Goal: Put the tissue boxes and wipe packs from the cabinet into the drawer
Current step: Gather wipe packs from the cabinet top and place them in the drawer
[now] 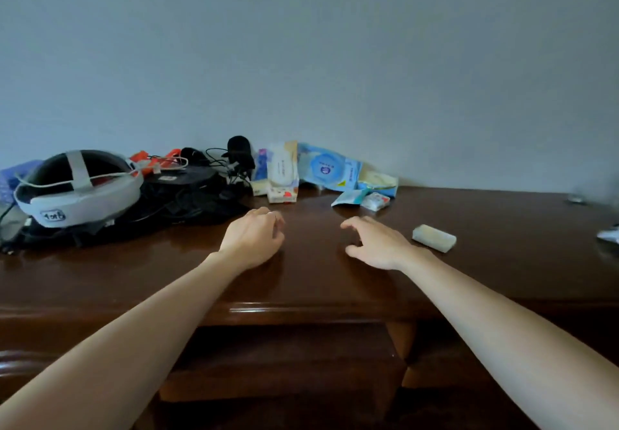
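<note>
On the dark wooden cabinet top, against the wall, stands a white tissue pack upright. Beside it leans a blue wipe pack, with a pale yellow pack and two small packets to its right. A small whitish tissue pack lies alone further right. My left hand hovers over the cabinet top with fingers curled and nothing in it. My right hand is spread open, left of the whitish pack. A drawer stands open below the front edge.
A white and black headset with cables sits on black gear at the left. Orange and black items lie behind it. A small object and a white thing are at the far right.
</note>
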{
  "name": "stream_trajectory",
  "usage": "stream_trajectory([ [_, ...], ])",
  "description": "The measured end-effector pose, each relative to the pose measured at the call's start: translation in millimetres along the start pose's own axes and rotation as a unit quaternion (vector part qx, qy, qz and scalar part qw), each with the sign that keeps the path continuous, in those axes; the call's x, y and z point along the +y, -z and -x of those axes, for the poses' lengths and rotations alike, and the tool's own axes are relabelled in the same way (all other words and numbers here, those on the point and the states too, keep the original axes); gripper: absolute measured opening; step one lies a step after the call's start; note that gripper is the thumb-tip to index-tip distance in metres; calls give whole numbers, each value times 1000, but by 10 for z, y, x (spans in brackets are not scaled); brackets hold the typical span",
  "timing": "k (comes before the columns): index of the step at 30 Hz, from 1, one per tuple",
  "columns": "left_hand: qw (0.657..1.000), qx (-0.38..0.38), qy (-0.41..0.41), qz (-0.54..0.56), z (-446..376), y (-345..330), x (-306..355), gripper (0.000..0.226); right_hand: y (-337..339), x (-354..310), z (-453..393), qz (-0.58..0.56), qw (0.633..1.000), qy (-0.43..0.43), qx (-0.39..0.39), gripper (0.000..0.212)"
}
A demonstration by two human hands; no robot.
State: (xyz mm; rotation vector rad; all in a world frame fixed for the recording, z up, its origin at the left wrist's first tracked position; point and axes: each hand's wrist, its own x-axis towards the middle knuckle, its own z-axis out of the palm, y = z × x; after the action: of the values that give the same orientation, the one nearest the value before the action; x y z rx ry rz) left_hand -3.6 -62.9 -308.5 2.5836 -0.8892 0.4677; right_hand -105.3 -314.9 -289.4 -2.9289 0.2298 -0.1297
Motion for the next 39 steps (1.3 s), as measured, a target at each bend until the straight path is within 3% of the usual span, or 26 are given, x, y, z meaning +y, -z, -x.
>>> stream_trajectory([
  [3,999,-49,4,-22,-466,-157,-105,41,48,-72,-555,15,1000,3,27,53],
  [6,998,-28,3,-49,-891,-340,-249,53,66,-175,-1172,21,998,2,54,51],
  [13,996,42,61,42,-1907,-798,-557,50,-205,-194,-2426,145,988,-36,43,43],
  [18,995,-29,88,-44,-2405,-1162,-544,49,-524,-85,-2868,147,985,-79,37,49],
  [25,986,-110,96,-77,-2574,-1168,-414,49,-521,-87,-2765,147,983,-91,61,65],
  [29,988,-107,81,-82,-2498,-1047,-356,75,-370,-61,-2511,124,983,-77,109,68],
  [34,995,-74,50,-42,-2324,-864,-257,50,-124,10,-2161,79,981,-60,166,77],
  [39,997,25,-22,66,-1985,-599,4,25,18,-135,-1809,55,968,-32,245,77],
])
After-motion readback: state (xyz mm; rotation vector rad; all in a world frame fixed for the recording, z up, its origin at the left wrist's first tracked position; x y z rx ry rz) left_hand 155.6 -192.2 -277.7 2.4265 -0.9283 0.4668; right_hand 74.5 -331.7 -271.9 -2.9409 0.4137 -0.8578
